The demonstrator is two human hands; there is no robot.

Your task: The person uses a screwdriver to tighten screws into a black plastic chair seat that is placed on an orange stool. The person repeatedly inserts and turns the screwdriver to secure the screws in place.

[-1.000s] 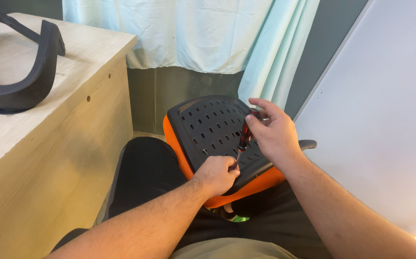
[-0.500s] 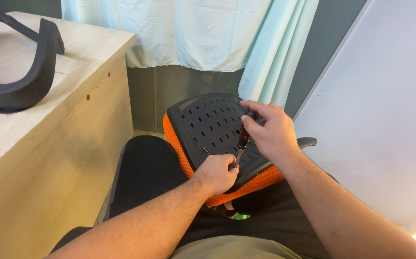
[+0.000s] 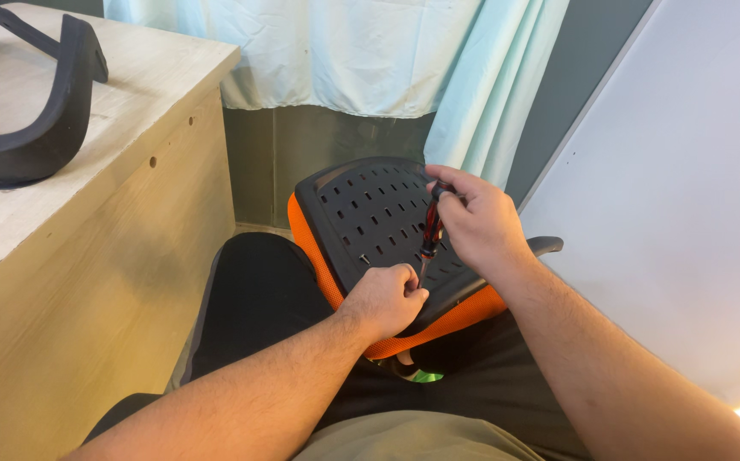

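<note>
An upturned chair seat (image 3: 361, 213) rests on my lap, its black perforated plastic underside facing up over orange fabric. My right hand (image 3: 476, 224) grips a red-and-black screwdriver (image 3: 430, 229), held nearly upright with its tip down on the seat's near edge. My left hand (image 3: 384, 297) is closed just below the tip, fingers pinched at the spot where the tip meets the plastic. Whatever the fingers pinch is hidden. A small screw (image 3: 363, 257) stands in the plastic to the left of that hand.
A light wooden desk (image 3: 88, 222) stands at my left, with a curved black plastic chair part (image 3: 32, 128) on top. Pale curtains (image 3: 387, 51) hang behind the seat. A white panel (image 3: 677, 196) leans at my right. A black lever (image 3: 545, 246) pokes out beyond my right wrist.
My right hand has shifted slightly on the screwdriver handle, fingers curling over its top. The left hand and the seat have stayed where they were.
</note>
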